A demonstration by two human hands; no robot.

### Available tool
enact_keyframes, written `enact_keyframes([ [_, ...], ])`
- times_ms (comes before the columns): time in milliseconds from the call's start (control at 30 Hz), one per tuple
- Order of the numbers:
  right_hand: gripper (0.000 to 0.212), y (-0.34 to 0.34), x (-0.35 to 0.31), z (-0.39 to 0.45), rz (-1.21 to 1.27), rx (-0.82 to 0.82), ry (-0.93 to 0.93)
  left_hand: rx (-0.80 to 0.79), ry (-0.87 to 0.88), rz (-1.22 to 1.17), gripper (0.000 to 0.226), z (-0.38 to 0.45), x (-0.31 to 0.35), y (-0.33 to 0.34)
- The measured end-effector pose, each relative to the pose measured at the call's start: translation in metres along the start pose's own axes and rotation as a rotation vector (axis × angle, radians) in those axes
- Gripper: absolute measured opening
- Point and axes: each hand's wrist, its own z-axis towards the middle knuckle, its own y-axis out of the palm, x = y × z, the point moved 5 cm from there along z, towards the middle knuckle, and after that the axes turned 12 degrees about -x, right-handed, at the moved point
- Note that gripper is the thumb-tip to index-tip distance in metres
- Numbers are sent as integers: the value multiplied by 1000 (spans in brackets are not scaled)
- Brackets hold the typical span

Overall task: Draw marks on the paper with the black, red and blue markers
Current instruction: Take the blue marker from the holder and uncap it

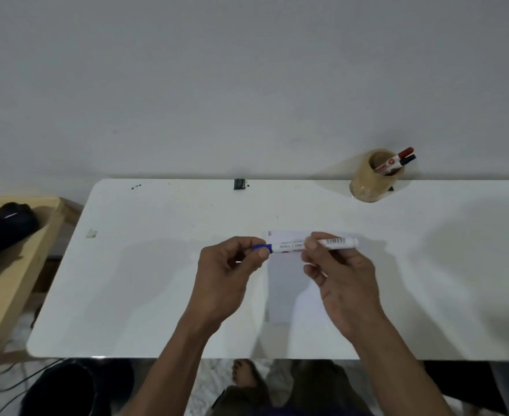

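- Holding the blue marker level above the desk, we have one hand at each end of it.
- Our left hand has its fingers pinched closed around the blue cap at the marker's left end.
- Our right hand grips the white barrel near its middle, fingers closed on it, with the barcode end sticking out to the right.
- We cannot tell whether the cap is fully seated or partly pulled off.
- The paper lies flat on the desk directly under both hands; small red and blue marks show at its far left corner.
- The red marker and the black marker stand tilted in a tan holder at the desk's far edge, well apart from the paper.
- A small black object sits at the far edge too.
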Motion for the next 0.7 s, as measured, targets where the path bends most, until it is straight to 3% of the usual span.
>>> enact_keyframes([
  [200,26,18,19,10,-133,-43,-40,-54,-79,45,10,10,-8,-13],
  [367,27,1,1,42,-10,5,-139,17,-184,-79,14,36,-20,-32],
  [467,29,-17,-15,59,-101,22,-131,70,-203,204,6,58,-27,-46],
  [567,12,-28,-15,73,-177,38,-114,180,-191,481,5,87,-27,-49],
  [700,4,-36,-6,86,-271,52,-81,173,-176,724,5,129,-40,-44],
])
